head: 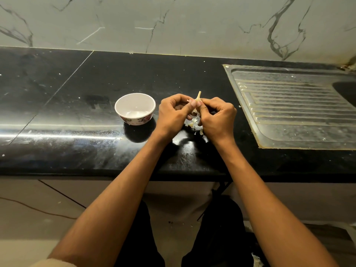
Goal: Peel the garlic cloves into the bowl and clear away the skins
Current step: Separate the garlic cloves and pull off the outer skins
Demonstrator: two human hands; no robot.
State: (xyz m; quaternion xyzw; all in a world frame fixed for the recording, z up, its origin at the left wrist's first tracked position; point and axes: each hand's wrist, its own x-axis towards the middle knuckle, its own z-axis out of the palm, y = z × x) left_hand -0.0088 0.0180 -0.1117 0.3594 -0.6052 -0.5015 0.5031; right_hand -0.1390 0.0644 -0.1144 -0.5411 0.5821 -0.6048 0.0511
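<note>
Your left hand [172, 112] and right hand [217, 116] both pinch the garlic bulb [198, 100] just above the desk [77, 105], beside the bowl [135, 108], which looks empty. Expect a light, firm bulb with dry, brittle, papery skin. Hold the body, not the thin stem. Loose skins [194, 122] beneath will likely scatter easily.

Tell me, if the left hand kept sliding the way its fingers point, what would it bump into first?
The left hand points right, so it would probably first push against the garlic it pinches, then the right hand just behind it.
</note>
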